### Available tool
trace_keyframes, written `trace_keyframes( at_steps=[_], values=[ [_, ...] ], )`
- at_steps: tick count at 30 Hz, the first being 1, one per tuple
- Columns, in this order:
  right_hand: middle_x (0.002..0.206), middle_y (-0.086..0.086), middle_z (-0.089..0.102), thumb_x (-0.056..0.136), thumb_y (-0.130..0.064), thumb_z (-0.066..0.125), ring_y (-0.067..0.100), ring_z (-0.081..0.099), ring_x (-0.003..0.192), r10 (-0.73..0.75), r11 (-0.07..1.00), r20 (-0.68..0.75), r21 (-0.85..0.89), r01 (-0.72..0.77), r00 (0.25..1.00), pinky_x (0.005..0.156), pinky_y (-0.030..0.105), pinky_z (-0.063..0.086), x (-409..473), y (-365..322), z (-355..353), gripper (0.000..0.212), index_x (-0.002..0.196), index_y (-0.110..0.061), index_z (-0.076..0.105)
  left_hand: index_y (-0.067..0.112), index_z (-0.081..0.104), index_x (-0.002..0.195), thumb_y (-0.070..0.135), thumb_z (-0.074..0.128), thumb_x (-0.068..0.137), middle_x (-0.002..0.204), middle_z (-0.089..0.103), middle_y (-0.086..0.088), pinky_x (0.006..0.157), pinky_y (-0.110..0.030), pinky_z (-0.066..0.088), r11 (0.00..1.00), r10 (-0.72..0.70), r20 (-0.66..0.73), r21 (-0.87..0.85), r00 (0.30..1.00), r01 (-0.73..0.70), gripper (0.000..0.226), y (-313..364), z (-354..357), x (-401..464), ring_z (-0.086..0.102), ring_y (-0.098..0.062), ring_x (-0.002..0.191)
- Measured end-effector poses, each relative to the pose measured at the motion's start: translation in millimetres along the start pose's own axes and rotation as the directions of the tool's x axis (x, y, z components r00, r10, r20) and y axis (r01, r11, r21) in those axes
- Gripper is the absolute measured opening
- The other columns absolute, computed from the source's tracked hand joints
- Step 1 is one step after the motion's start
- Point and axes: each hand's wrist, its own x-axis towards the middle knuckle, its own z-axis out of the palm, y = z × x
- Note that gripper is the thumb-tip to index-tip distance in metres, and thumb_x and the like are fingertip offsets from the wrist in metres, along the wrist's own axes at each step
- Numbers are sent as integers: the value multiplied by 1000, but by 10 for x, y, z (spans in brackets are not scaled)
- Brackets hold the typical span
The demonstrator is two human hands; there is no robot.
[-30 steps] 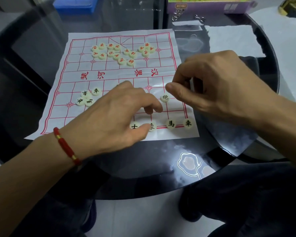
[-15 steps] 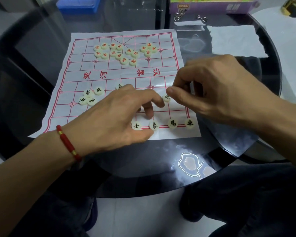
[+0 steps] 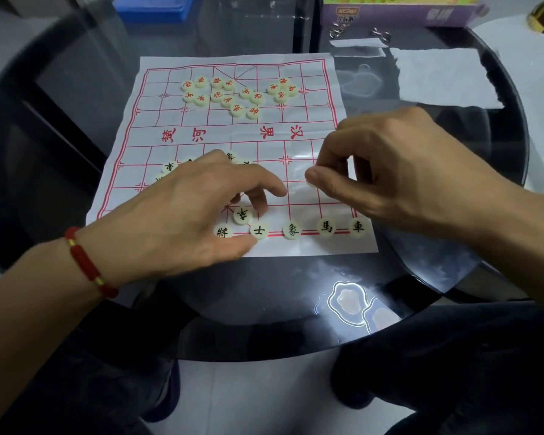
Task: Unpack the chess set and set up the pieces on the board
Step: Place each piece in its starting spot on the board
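Note:
A white paper board (image 3: 324, 120) with a red grid lies on the dark glass table. Red-lettered pieces (image 3: 239, 95) sit bunched at its far side. Along the near line stand several black-lettered pieces: general (image 3: 223, 231), advisor (image 3: 259, 230), elephant (image 3: 292, 230), horse (image 3: 326, 227), chariot (image 3: 357, 227). My left hand (image 3: 195, 221) lies spread over the board, a fingertip touching a loose soldier piece (image 3: 242, 214). It hides most of the loose black pieces (image 3: 169, 167) at the left. My right hand (image 3: 390, 177) is pinched, its thumb on a piece (image 3: 311, 184) whose edge alone shows.
A purple box (image 3: 399, 11) and a blue box (image 3: 151, 7) stand beyond the table's far edge. A white tissue (image 3: 443, 76), a clear plastic bag (image 3: 361, 80) and metal rings (image 3: 380, 34) lie right of the board. The round table's rim (image 3: 264, 340) is near my knees.
My left hand has drawn back to the left, uncovering the general and advisor, with a soldier piece now just above them. My right thumb has come down over the cannon piece.

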Motion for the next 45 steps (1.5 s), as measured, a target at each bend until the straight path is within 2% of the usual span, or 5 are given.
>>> trace_keyframes(
  at_steps=[9,16,21,29,45],
  values=[
    [95,-13,64,94,-33,66,-12,43,66,-116,993,138,15,115,984,62,27,45,212,-111,164,13,105,-32,72,35,69,104,15,64,84,92,62,26,68,-8,39,983,-182,-178,-31,967,179,28,-102,-251,-77,53,15,84],
    [107,-9,66,96,-26,67,15,59,89,-266,964,219,35,265,939,72,41,54,560,-254,372,21,114,-36,73,29,73,100,12,66,87,81,56,27,64,-8,34,956,-285,-284,-8,916,295,22,-210,-309,-169,53,17,75],
    [103,-11,66,93,-28,72,11,60,91,-292,956,304,63,287,907,71,41,55,663,-223,415,21,111,-37,76,26,76,96,14,66,89,82,64,22,64,0,37,949,-304,-382,-37,873,314,18,-289,-356,-270,56,12,77],
    [98,-9,64,91,-39,70,15,57,82,-130,968,236,-178,174,963,67,40,55,638,-26,227,14,101,-31,75,27,75,104,23,60,89,95,65,15,71,-14,38,937,-323,-298,32,898,347,21,-348,-242,-309,56,-3,77],
    [107,-8,68,89,-28,72,-5,54,71,-74,991,233,-90,98,970,63,10,39,658,50,104,27,116,-27,74,30,73,95,21,59,91,96,68,10,75,-37,57,866,-463,-206,100,862,490,18,-424,-257,-414,64,-15,85]
  ],
)
